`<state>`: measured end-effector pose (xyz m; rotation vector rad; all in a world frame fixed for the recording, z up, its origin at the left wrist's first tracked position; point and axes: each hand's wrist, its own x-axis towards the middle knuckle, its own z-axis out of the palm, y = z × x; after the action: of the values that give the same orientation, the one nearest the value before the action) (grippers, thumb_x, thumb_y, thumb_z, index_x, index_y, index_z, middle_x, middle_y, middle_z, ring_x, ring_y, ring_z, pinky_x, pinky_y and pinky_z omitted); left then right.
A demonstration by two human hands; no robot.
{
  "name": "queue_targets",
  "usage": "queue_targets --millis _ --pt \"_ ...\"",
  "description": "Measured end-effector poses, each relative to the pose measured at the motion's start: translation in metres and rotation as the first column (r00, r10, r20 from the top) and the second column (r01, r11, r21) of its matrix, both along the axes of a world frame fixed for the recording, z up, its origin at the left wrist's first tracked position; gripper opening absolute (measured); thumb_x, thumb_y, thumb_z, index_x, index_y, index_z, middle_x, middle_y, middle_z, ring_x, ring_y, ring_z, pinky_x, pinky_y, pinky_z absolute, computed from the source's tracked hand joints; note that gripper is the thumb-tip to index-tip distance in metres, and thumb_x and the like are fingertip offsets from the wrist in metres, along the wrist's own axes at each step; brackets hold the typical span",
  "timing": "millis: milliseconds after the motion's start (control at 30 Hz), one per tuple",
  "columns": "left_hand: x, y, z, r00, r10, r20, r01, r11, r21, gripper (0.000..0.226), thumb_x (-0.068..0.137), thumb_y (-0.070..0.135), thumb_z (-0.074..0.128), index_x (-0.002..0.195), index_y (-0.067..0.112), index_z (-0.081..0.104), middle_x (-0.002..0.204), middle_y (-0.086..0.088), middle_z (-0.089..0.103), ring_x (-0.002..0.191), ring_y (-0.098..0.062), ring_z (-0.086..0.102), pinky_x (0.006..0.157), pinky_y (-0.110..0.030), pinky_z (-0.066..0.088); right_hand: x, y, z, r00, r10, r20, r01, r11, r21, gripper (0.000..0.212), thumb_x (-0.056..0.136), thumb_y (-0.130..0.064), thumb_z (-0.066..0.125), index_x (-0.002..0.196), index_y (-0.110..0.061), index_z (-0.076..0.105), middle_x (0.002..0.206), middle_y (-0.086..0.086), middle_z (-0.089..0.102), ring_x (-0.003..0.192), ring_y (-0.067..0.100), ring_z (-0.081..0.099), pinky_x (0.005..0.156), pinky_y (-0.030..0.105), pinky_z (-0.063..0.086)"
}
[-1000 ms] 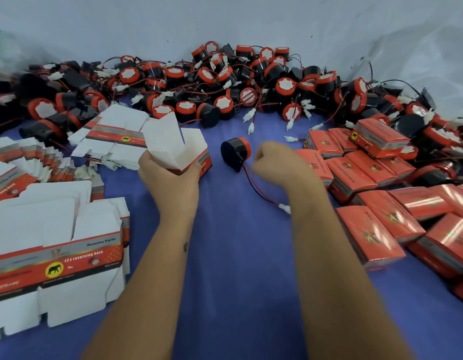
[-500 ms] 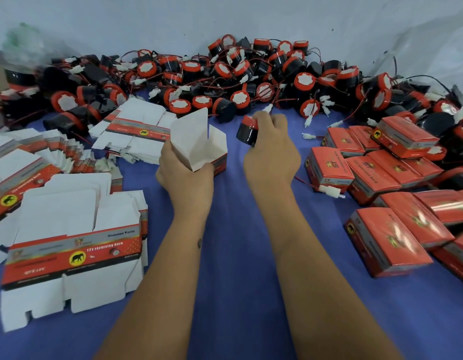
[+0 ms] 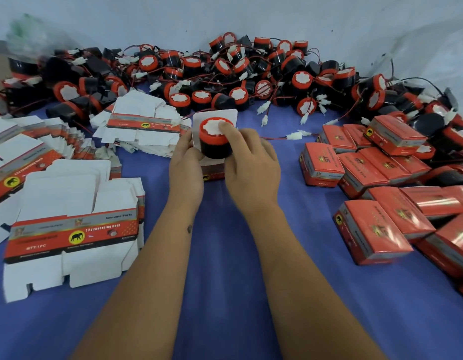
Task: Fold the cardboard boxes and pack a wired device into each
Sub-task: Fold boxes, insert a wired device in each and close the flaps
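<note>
Red closed cardboard boxes (image 3: 370, 229) lie right of the grip, where the right hand (image 3: 251, 165) pinches a black, red-capped wired device (image 3: 216, 139) into the open white-flapped carton (image 3: 212, 162) clasped by the left hand (image 3: 186, 167), with many loose devices (image 3: 251, 71) beyond and flat cartons (image 3: 69, 229) left still unpacked.

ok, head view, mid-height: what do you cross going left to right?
Fanned flat cartons → stack of flat cartons → left hand → horn going into the open box → right hand → white connector → packed red boxes.
</note>
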<state>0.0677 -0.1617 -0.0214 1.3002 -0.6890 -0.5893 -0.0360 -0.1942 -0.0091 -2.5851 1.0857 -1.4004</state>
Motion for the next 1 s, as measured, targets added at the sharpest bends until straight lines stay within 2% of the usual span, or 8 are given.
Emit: queue_targets --millis 67,100,267,400,500,733,900,1000 --pt "0.001 0.000 -0.001 1.000 -0.002 -0.005 0.002 1.000 0.016 0.049 0.093 0.003 0.038 0.131 0.020 0.062 0.127 -0.001 0.066 0.122 -0.018 0.058 0.106 -0.044 0.047 -0.003 -0.001 -0.004 1.000 0.030 -0.006 -0.030 0.999 0.015 0.054 0.076 -0.014 0.060 0.130 -0.015 0.060 0.116 0.002 0.065 0.109 0.024 0.059 0.104 0.045 0.037" --pt "0.002 0.000 -0.001 1.000 -0.004 -0.004 0.004 1.000 0.027 0.048 0.094 0.004 0.037 0.132 0.020 0.062 0.129 -0.003 0.065 0.124 -0.020 0.056 0.107 -0.045 0.046 -0.004 0.000 -0.005 0.999 0.038 0.000 -0.038 0.998 0.041 0.054 0.076 -0.021 0.061 0.130 -0.017 0.060 0.118 0.000 0.065 0.115 0.021 0.056 0.108 0.045 0.031" --pt "0.003 -0.002 -0.003 0.999 -0.019 -0.044 0.020 1.000 0.022 0.054 0.089 -0.001 0.033 0.135 0.013 0.058 0.132 -0.009 0.062 0.123 -0.023 0.057 0.099 -0.037 0.053 0.002 -0.001 -0.008 0.999 -0.033 0.007 0.032 0.999 0.005 0.032 0.084 -0.037 0.068 0.108 -0.016 0.066 0.099 -0.003 0.069 0.110 0.025 0.054 0.099 0.038 0.026" --pt "0.000 -0.002 -0.003 0.997 -0.005 -0.080 0.004 1.000 -0.014 0.052 0.088 -0.003 0.033 0.127 0.012 0.062 0.120 -0.007 0.068 0.113 -0.022 0.062 0.085 -0.028 0.057 0.008 -0.001 -0.009 0.998 -0.058 0.016 0.058 0.998 -0.025 0.036 0.079 -0.041 0.069 0.103 -0.015 0.063 0.092 -0.004 0.069 0.107 0.024 0.055 0.097 0.039 0.024" --pt "0.001 -0.004 -0.003 0.996 0.000 -0.095 -0.001 1.000 -0.008 0.052 0.087 -0.003 0.033 0.128 0.011 0.062 0.121 -0.009 0.067 0.112 -0.021 0.063 0.087 -0.031 0.058 0.008 -0.002 -0.008 0.992 -0.121 -0.032 0.119 0.990 -0.080 0.047 0.079 -0.046 0.062 0.119 -0.021 0.063 0.095 -0.009 0.069 0.106 0.018 0.053 0.099 0.041 0.022" --pt "0.000 -0.003 0.000 0.999 -0.024 -0.047 0.025 1.000 0.002 0.049 0.089 -0.001 0.035 0.128 0.013 0.062 0.122 -0.011 0.066 0.113 -0.025 0.063 0.092 -0.036 0.056 0.012 -0.003 -0.015 0.953 -0.203 -0.226 0.191 0.979 -0.074 0.037 0.090 -0.055 0.050 0.087 -0.023 0.069 0.084 -0.011 0.069 0.118 0.015 0.050 0.107 0.040 0.010" --pt "-0.003 -0.003 -0.003 0.999 0.000 0.032 -0.001 0.999 0.048 0.031 0.092 0.012 0.053 0.118 0.027 0.061 0.105 0.010 0.070 0.098 -0.008 0.067 0.080 -0.022 0.055 0.007 -0.006 -0.018 0.986 -0.100 -0.133 0.098 0.995 -0.028 0.022 0.090 -0.033 0.056 0.084 -0.020 0.073 0.086 -0.008 0.070 0.121 0.017 0.050 0.107 0.041 0.011" --pt "-0.002 -0.006 -0.005 0.997 0.000 0.083 -0.008 0.995 0.096 0.031 0.092 0.013 0.057 0.116 0.031 0.058 0.104 0.010 0.069 0.094 -0.006 0.066 0.077 -0.023 0.054 0.006 -0.006 -0.015 0.986 -0.030 0.164 0.027 0.999 0.019 0.011 0.082 -0.017 0.064 0.082 -0.014 0.074 0.096 0.000 0.066 0.104 0.018 0.050 0.093 0.031 0.026"
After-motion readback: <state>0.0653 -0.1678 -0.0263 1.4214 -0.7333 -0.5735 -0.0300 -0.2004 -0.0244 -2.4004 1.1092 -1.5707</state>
